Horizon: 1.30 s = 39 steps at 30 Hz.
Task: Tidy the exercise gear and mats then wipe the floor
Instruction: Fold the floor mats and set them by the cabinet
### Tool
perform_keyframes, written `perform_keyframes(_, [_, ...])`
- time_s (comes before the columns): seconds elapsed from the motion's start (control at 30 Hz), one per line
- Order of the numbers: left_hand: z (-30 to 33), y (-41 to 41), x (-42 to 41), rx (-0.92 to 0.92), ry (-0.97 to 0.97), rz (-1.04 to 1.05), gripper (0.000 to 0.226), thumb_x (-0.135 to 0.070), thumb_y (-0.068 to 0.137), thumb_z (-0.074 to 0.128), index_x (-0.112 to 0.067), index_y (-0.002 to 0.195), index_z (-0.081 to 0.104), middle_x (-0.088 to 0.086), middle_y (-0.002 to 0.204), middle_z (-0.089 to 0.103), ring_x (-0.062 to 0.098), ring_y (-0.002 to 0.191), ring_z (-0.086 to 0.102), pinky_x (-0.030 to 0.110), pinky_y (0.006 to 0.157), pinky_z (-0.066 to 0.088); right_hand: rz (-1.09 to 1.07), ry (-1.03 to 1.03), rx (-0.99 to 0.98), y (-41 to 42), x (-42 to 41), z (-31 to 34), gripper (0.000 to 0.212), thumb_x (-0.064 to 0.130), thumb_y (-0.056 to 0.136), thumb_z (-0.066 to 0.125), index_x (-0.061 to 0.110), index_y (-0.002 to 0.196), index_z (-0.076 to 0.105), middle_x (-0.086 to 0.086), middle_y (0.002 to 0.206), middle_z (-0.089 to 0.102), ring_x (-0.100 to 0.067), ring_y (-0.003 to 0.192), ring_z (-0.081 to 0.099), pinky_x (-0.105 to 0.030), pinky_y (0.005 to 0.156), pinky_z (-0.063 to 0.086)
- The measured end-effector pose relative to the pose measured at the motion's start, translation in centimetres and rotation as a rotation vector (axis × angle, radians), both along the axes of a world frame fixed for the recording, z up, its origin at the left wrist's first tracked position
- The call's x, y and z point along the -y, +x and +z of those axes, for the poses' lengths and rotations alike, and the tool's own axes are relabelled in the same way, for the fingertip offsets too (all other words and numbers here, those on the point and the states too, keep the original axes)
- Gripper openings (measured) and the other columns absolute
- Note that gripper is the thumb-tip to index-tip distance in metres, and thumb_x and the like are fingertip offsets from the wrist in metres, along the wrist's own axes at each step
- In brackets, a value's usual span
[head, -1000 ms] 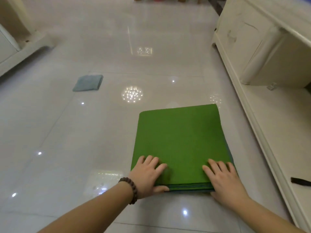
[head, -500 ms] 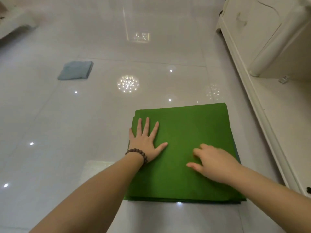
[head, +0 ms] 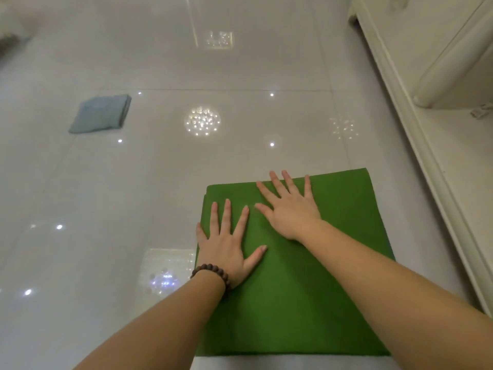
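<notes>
A folded blue cloth [head: 101,113] is lying on the glossy tiled floor [head: 80,236], well apart from the mat toward the far left. A cream cabinet [head: 437,108] is standing along the floor's right edge, just beside the folded green mat [head: 333,263], which is lying flat on the floor. Both hands are pressing down on the mat with fingers spread wide and straight: the left hand [head: 226,241], wearing a beaded bracelet [head: 213,272], is lying at the mat's left edge, the right hand [head: 290,209] near its far edge.
</notes>
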<state>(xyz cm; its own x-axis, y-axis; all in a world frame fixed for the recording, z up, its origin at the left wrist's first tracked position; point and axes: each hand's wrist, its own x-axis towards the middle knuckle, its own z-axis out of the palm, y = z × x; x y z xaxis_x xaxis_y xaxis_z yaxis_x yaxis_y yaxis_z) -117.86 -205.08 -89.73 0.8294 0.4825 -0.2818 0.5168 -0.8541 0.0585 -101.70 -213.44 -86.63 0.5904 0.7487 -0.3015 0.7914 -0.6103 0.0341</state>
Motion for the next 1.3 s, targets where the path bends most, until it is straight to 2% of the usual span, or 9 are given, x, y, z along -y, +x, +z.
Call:
perform_keyframes(0.1, [-0.1, -0.1, -0.2, -0.008, -0.009, 0.002, 0.087, -0.084, 0.076, -0.001, -0.039, 0.144, -0.029, 0.004, 0.155, -0.031, 0.031, 0.142, -0.029, 0.061, 0.114, 0.007, -0.247, -0.020, 0.161, 2.7, 5.4, 0.0, 0.066, 0.071, 0.086, -0.006, 0.041, 0.142, -0.023, -0.006, 0.153, -0.027, -0.031, 0.141, -0.026, -0.066, 0.107, -0.016])
perform_keyframes(0.17, [0.2, 0.1, -0.1, -0.037, -0.008, -0.012, 0.087, -0.085, 0.075, -0.002, -0.039, 0.144, -0.028, 0.004, 0.156, -0.029, 0.031, 0.142, -0.028, 0.062, 0.115, 0.005, -0.324, -0.022, 0.103, 3.6, 8.4, -0.8, 0.069, 0.073, 0.083, -0.008, 0.042, 0.144, -0.021, -0.005, 0.155, -0.025, -0.030, 0.143, -0.023, -0.064, 0.112, -0.007])
perform_keyframes(0.33, [2.3, 2.9, -0.5, 0.037, 0.107, -0.020, 0.081, -0.075, 0.084, 0.010, -0.033, 0.152, -0.003, 0.011, 0.160, -0.006, 0.033, 0.146, -0.015, 0.067, 0.111, -0.007, -0.320, 0.076, 0.021, 4.1, 8.8, -2.4, 0.069, 0.074, 0.084, -0.006, 0.044, 0.145, -0.017, -0.001, 0.158, -0.018, -0.025, 0.145, -0.017, -0.056, 0.116, 0.000])
perform_keyframes(0.47, [2.0, 7.2, -1.8, 0.142, 0.139, -0.071, 0.076, -0.076, 0.085, 0.003, -0.039, 0.145, -0.026, 0.009, 0.154, -0.034, 0.035, 0.140, -0.031, 0.065, 0.111, -0.013, -0.325, 0.101, 0.024, 4.4, 9.1, -2.5, 0.069, 0.074, 0.084, -0.004, 0.044, 0.145, -0.017, 0.000, 0.158, -0.019, -0.024, 0.145, -0.018, -0.055, 0.117, 0.001])
perform_keyframes(0.7, [0.0, 7.9, -3.1, 0.002, 0.022, -0.011, 0.077, -0.082, 0.079, -0.003, -0.046, 0.145, -0.021, 0.010, 0.161, -0.009, 0.041, 0.145, -0.012, 0.067, 0.111, -0.003, -0.359, 0.020, 0.032, 4.5, 6.3, -0.6, 0.067, 0.068, 0.089, 0.001, 0.040, 0.149, -0.006, -0.007, 0.160, -0.004, -0.030, 0.146, -0.012, -0.062, 0.113, -0.008])
perform_keyframes(0.77, [0.0, 7.9, -3.0, 0.013, 0.033, -0.017, 0.077, -0.082, 0.079, -0.003, -0.047, 0.145, -0.021, 0.010, 0.161, -0.007, 0.040, 0.145, -0.011, 0.069, 0.110, -0.003, -0.261, 0.097, 0.050, 3.2, 3.8, -0.4, 0.059, 0.061, 0.094, 0.002, 0.041, 0.148, -0.008, -0.003, 0.160, -0.008, -0.029, 0.145, -0.017, -0.061, 0.110, -0.017])
perform_keyframes(0.9, [-0.1, 8.0, -2.9, 0.022, 0.045, -0.021, 0.075, -0.082, 0.079, -0.003, -0.049, 0.144, -0.022, 0.008, 0.161, -0.008, 0.038, 0.146, -0.012, 0.071, 0.109, -0.001, -0.053, 0.080, -0.019, 1.9, 2.3, -2.0, 0.054, 0.058, 0.095, 0.001, 0.044, 0.146, -0.014, 0.002, 0.159, -0.012, -0.023, 0.145, -0.018, -0.059, 0.114, -0.008])
perform_keyframes(1.07, [-0.3, 8.0, -3.0, 0.007, 0.052, -0.014, 0.076, -0.083, 0.078, -0.004, -0.049, 0.143, -0.023, 0.006, 0.161, -0.008, 0.037, 0.146, -0.011, 0.072, 0.108, 0.001, -0.303, 0.053, 0.039, 5.1, 8.3, -1.8, 0.063, 0.066, 0.090, -0.001, 0.040, 0.145, -0.016, -0.004, 0.157, -0.020, -0.023, 0.144, -0.021, -0.054, 0.116, -0.009])
perform_keyframes(1.3, [-0.2, 8.0, -3.0, 0.013, 0.065, -0.016, 0.077, -0.084, 0.076, -0.007, -0.049, 0.142, -0.025, 0.005, 0.162, -0.007, 0.036, 0.147, -0.010, 0.072, 0.109, 0.000, -0.297, 0.041, -0.110, 6.6, 10.5, -0.2, 0.073, 0.071, 0.088, 0.005, 0.035, 0.148, -0.016, -0.010, 0.156, -0.023, -0.024, 0.144, -0.020, -0.044, 0.119, -0.005])
